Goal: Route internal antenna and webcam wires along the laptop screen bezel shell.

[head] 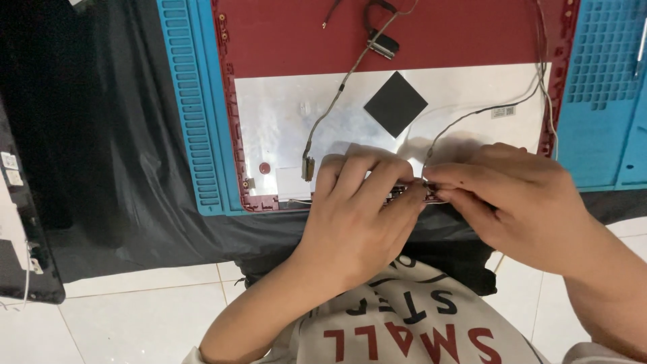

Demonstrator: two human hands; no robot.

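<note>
A red laptop lid shell (404,34) lies open side up on a blue mat, its inside lined with silver foil (283,114) and a black square pad (395,103). Thin cables (337,94) run across the foil. My left hand (354,216) and my right hand (512,199) meet at the shell's near edge. Both pinch a small dark strip part (408,192) between their fingertips. Most of that part is hidden by my fingers.
The blue ribbed work mat (189,101) sits on a black cloth (101,168) over a white tiled floor (135,317). A dark laptop piece (20,222) lies at the left edge. A second blue gridded mat (606,67) is at the right.
</note>
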